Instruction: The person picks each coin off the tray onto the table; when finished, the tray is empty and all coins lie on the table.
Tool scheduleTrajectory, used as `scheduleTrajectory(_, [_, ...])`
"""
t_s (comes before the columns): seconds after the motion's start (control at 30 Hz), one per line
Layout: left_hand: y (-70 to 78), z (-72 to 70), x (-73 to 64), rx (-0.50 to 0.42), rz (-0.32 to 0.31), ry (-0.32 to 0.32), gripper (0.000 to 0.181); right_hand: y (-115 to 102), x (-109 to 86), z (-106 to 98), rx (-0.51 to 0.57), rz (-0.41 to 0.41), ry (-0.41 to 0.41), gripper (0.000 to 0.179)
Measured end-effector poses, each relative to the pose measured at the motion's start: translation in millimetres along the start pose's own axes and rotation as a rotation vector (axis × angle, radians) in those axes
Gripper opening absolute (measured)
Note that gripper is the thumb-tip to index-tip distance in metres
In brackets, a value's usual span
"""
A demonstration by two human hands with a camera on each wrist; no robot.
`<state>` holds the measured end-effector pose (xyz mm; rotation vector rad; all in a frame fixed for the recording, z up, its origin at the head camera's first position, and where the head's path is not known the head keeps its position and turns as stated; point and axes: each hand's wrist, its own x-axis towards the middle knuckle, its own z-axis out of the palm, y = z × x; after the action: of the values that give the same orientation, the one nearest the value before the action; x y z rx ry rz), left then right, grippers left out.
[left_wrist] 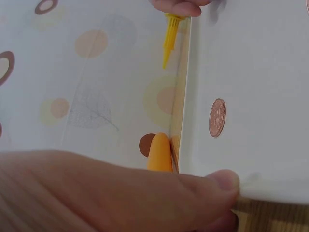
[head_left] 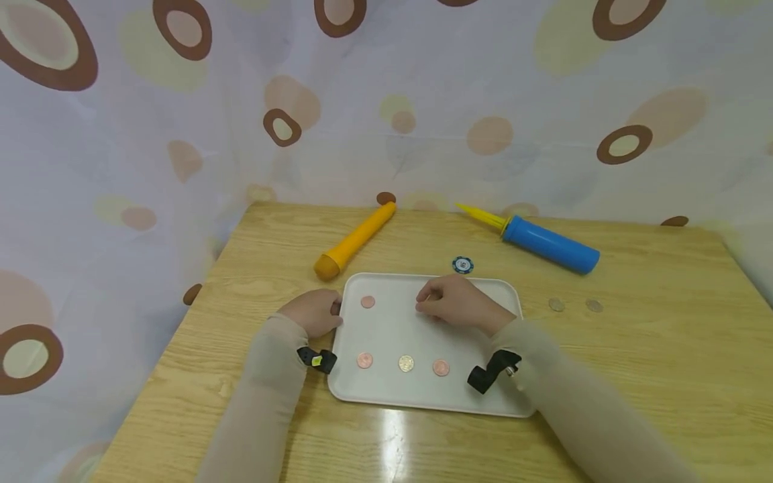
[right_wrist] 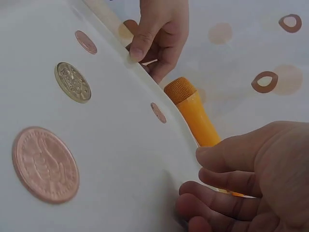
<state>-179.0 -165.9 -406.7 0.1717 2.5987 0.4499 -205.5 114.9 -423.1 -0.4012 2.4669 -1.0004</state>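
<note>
A white rectangular tray [head_left: 386, 396] lies on the wooden table with several coins on it. One copper coin [head_left: 368, 302] is near its far left corner; a copper coin [head_left: 365, 360], a gold-coloured coin [head_left: 406, 363] and another copper coin [head_left: 441, 367] form a row nearer the front. My left hand [head_left: 313, 313] grips the tray's left rim, thumb on top, as the left wrist view shows. Above the tray's far middle is my right hand [head_left: 460, 303], fingers loosely bent. In the right wrist view, nothing shows between its thumb [right_wrist: 210, 158] and fingers.
Beyond the tray lie an orange toy microphone [head_left: 356, 241], a blue and white poker chip [head_left: 463, 265] and a blue hand pump [head_left: 546, 243] with a yellow nozzle. Two silvery coins, one the nearer coin [head_left: 556, 304], sit to the tray's right. A patterned curtain [head_left: 423, 134] hangs behind.
</note>
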Motion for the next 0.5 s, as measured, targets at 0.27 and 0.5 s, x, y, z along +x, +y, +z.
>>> scheduleTrajectory(0.27, [-0.2, -0.6, 2.2, -0.006, 0.0, -0.001, 0.023, -11, 10.1, 14, -0.017, -0.029, -0.004, 0.015])
scheduleTrajectory(0.5, [1.6, -0.6, -0.1, -0.015, -0.002, -0.004, 0.023, -22, 22.7, 32, -0.027, -0.079, -0.003, 0.015])
